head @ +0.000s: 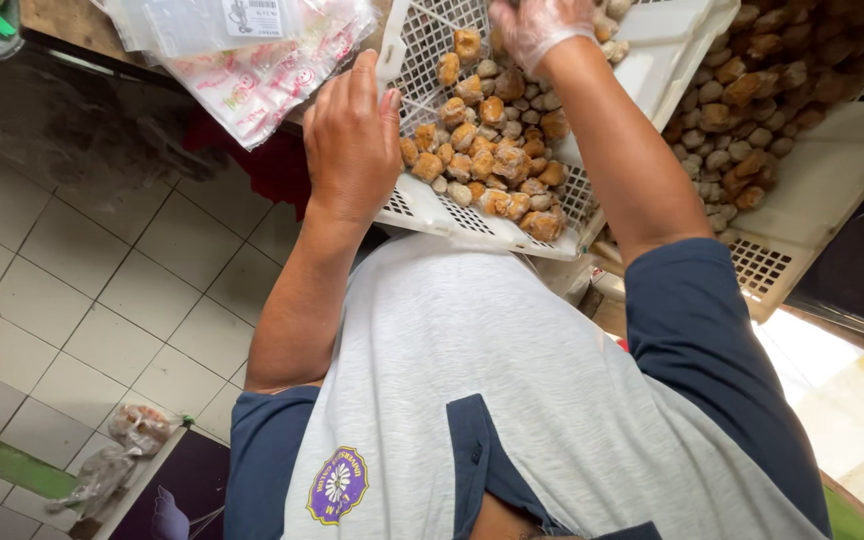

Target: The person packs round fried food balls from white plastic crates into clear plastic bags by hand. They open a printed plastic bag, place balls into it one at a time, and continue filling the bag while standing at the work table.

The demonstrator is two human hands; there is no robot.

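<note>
- Nearest the camera, the person's grey shirt with dark blue sleeves is filling the lower frame; the view is looking straight down the body to the hands.
- Left hand, bare, is resting palm-down on the near-left rim of the white perforated tray, its fingers lying flat and together on the plastic, clamped on nothing; this placement seems to be steadying the tray.
- Right hand, in a thin clear glove, is reaching into the tray's far end among the pieces; the top edge is cutting off its fingers, so I cannot tell whether its grip is closed on anything.
- Fried snack pieces are lying heaped in the tray, just ahead of the left hand: golden-brown cubes mixed with pale round balls, dry-looking and loose.
- Second tray to the right is carrying a similar heap.
- Clear printed plastic bags are lying stacked left of the tray.
- White floor tiles are showing below.
</note>
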